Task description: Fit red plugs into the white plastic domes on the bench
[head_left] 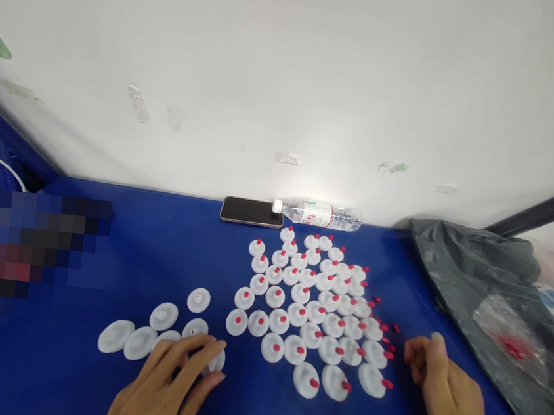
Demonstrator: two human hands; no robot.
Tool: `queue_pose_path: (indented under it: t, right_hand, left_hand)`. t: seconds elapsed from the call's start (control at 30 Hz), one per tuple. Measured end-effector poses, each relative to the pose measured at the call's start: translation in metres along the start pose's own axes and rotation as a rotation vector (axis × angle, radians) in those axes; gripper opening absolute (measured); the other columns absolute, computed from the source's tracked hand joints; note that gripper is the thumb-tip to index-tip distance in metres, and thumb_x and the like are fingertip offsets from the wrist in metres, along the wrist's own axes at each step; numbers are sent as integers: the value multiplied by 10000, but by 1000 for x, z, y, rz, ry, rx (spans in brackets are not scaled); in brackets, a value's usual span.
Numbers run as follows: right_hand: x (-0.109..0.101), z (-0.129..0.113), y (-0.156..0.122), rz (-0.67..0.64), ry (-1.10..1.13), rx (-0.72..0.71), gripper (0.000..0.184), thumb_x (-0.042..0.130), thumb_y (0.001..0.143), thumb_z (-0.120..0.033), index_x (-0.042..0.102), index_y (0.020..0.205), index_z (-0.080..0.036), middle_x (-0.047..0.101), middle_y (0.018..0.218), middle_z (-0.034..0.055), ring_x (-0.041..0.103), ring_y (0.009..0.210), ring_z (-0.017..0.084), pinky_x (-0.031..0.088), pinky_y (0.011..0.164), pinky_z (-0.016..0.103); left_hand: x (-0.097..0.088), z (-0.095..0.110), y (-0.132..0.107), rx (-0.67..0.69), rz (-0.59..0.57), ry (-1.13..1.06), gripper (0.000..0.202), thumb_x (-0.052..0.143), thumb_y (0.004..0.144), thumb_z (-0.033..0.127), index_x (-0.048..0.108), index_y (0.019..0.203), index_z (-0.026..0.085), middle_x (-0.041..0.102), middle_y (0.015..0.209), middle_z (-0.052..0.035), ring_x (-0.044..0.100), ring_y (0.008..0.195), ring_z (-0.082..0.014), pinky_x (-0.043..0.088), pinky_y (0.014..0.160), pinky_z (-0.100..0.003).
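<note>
left hand grip is closed on a white cap at the near left of the table, fingers over the top, thumb at the rim. looks like light, stiff, slick plastic, so pinch the rim. it lies flat and round, no real long axis. right hand grip is bunched by the loose red pins, can't tell if it holds one.

Seven plain white caps, round and domed, lie dome-up in a loose arc on the blue desk at your left hand, one of them between its thumb and fingers. Loose red plugs, tiny and scattered, lie just beside the curled fingers of your right hand.
</note>
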State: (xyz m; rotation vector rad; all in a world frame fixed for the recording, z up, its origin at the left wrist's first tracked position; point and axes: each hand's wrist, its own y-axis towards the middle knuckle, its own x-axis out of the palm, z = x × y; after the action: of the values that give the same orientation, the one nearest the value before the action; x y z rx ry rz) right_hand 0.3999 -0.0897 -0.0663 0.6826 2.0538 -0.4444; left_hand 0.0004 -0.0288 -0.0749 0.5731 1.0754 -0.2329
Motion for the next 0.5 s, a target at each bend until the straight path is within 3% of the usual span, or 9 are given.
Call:
queue_pose_path:
  t: [0.23, 0.33, 0.4, 0.5]
  right_hand:
    - [1, 2, 0, 4, 2, -29, 693, 189, 969, -746, 592, 725, -238, 596, 581, 18, 576, 559, 189, 400, 589, 320]
    - [1, 4, 2, 24, 30, -37, 673, 209, 978, -729, 595, 730, -236, 595, 575, 19, 577, 563, 190, 407, 586, 317]
    - [1, 5, 2, 26, 36, -41, 660, 213, 985, -714, 591, 727, -240, 588, 567, 14, 569, 557, 186, 408, 584, 316]
    - [1, 3, 2, 16, 35, -42, 632, 228, 984, -704, 584, 727, -249, 593, 571, 12, 574, 560, 190, 414, 577, 325]
  left_hand:
    - [0, -6, 13, -112, 48, 7, 363, 419, 1059, 436, 540, 1391, 353, 677, 1315, -16, 714, 1118, -217, 668, 741, -265]
    - [-2, 7, 16, -153, 91, -37, 346, 432, 1054, 428, 565, 1364, 352, 632, 1285, -58, 752, 882, -186, 655, 685, -266]
    - [-2, 18, 18, -176, 93, -78, 361, 427, 1056, 433, 554, 1379, 335, 652, 1164, -60, 717, 678, -144, 636, 623, -254]
    - [1, 31, 21, -175, 34, -93, 399, 418, 1062, 434, 509, 1420, 284, 715, 950, -26, 674, 514, -128, 571, 488, -219]
